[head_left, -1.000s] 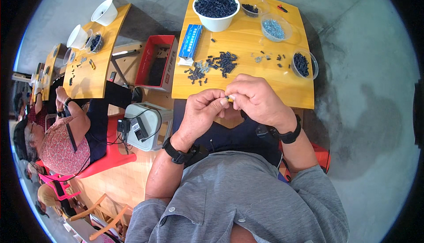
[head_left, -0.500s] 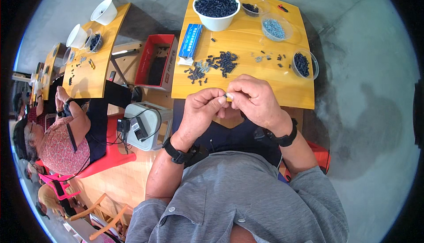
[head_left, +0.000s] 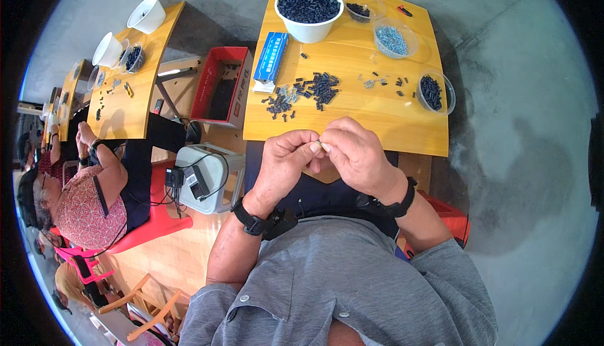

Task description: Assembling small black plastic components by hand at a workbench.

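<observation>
Main risk, my read: pinch slips. The small part (head_left: 321, 146) is tiny and mostly covered, so exact grip and kind can't be told, and I'm holding it in the air at the table's (head_left: 402, 129) near edge. A slip could send it into my lap (head_left: 321, 195). Left hand (head_left: 287, 157) and right hand (head_left: 363, 160) both pinch it: 2 o'clock of the left, 10 of the right. From it: black pile (head_left: 323, 88) at 12, silver pieces (head_left: 287, 95) at 11.
</observation>
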Motion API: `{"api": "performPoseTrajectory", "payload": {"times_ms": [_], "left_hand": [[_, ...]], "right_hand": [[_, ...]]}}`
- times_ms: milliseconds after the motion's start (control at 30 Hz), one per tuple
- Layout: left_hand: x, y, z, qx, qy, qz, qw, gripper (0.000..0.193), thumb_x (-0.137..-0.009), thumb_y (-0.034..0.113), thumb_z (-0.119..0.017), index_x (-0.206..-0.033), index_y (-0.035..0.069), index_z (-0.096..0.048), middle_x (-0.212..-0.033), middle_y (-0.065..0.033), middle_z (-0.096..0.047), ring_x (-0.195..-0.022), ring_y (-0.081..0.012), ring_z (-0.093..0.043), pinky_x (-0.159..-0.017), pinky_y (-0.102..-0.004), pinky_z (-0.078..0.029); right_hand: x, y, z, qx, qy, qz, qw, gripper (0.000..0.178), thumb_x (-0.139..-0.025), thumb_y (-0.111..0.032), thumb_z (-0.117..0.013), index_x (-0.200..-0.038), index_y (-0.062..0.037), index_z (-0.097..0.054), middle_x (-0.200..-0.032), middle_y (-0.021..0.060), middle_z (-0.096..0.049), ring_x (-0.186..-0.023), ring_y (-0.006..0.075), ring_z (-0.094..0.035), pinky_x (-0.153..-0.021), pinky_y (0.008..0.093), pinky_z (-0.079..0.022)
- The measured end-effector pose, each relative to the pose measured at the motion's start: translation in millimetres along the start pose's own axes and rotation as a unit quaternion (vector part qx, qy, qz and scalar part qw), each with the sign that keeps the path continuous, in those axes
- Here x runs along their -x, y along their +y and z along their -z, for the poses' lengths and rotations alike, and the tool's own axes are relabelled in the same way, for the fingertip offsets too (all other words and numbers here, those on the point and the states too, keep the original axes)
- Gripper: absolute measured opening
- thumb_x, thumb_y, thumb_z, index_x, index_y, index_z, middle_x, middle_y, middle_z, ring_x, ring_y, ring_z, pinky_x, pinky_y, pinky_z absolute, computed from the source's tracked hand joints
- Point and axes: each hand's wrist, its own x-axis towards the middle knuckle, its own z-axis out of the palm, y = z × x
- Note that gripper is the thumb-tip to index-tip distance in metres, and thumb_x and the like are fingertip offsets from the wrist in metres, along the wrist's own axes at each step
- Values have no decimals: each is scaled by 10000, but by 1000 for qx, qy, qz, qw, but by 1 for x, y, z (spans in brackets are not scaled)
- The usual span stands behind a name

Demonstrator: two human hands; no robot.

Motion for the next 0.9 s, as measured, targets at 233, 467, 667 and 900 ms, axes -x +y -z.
{"api": "performPoseTrajectory", "payload": {"times_ms": [233,467,667,900], "left_hand": [[3,-11,7,-33,3,42,999,97,-897,27,-559,-910,-19,-643,-746,-26,-622,-603,-82,-554,-562,-210,-450],[0,-16,10,-3,-12,55,998,80,-905,43,-570,-913,3,-639,-758,0,-618,-613,-52,-544,-570,-194,-457],[2,-19,11,1,-10,57,998,66,-901,41,-570,-918,6,-623,-760,-8,-610,-625,-68,-537,-596,-211,-450],[-5,-22,18,14,3,21,1000,70,-900,35,-559,-935,0,-608,-782,-31,-613,-655,-102,-537,-624,-230,-446]], "right_hand": [[17,8,-12,-7,-9,-36,999,138,-787,25,-615,-925,25,-603,-857,142,-566,-699,279,-608,-604,336,-503],[13,79,-13,-128,-8,-378,917,114,-833,-67,-588,-886,25,-629,-739,160,-611,-688,267,-617,-624,329,-493],[13,138,-35,112,-24,-271,956,176,-792,-178,-616,-779,-6,-584,-753,198,-594,-757,375,-602,-684,435,-482],[4,137,-54,257,-61,-296,918,202,-809,-237,-616,-839,-38,-601,-835,180,-609,-815,367,-605,-720,479,-477]]}}
